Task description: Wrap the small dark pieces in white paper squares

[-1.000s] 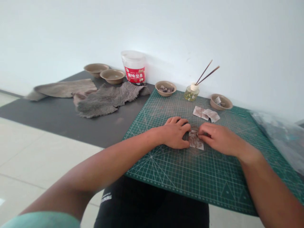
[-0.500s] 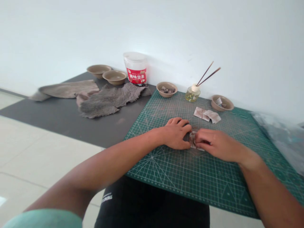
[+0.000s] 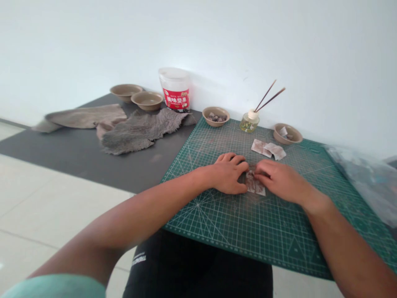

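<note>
My left hand (image 3: 230,174) rests on the green cutting mat (image 3: 217,223) with its fingers apart, its thumb at the left edge of a small white piece smeared with brown (image 3: 255,185). The piece lies flat; whether it is paper or tape I cannot tell. Over its far edge, the fingertips of my right hand (image 3: 276,178) are pinched together, and whatever they hold is hidden. Beyond both hands lie two similar brown-stained white pieces (image 3: 261,147), partly overlapping.
Along the wall stand a bowl of small dark bits (image 3: 216,116), a reed diffuser (image 3: 249,121), another bowl (image 3: 288,134), a lidded tub (image 3: 175,89) and two more bowls (image 3: 147,100). A grey fur hide (image 3: 133,132) lies left; a clear plastic bag (image 3: 366,178) is at right.
My right hand has moved slightly away from me, toward the far edge of the white piece, uncovering more of it. My left hand keeps its place.
</note>
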`<state>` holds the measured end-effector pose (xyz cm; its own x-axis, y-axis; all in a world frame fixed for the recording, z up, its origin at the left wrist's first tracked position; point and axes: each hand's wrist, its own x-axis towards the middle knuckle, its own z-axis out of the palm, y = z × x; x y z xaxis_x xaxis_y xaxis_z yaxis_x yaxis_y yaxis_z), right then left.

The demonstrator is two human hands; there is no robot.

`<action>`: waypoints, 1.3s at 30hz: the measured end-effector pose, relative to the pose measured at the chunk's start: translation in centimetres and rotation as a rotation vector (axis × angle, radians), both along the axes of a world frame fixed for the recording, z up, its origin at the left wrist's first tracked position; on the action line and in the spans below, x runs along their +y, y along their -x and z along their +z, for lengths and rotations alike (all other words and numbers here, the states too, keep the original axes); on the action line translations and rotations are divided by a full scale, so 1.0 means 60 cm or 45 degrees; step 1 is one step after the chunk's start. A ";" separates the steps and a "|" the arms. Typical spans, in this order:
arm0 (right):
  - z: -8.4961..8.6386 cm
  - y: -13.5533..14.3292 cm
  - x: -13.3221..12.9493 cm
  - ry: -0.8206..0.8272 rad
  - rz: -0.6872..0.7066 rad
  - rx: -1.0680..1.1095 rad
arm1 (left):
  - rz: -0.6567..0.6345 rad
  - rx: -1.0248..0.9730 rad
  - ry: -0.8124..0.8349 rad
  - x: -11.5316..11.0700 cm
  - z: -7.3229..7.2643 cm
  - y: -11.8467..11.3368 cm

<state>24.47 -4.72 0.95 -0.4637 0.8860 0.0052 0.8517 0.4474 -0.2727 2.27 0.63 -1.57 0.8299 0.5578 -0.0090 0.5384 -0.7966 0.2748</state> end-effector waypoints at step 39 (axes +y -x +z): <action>0.003 -0.002 -0.006 0.191 0.152 0.028 | -0.018 -0.014 0.024 0.001 -0.001 0.001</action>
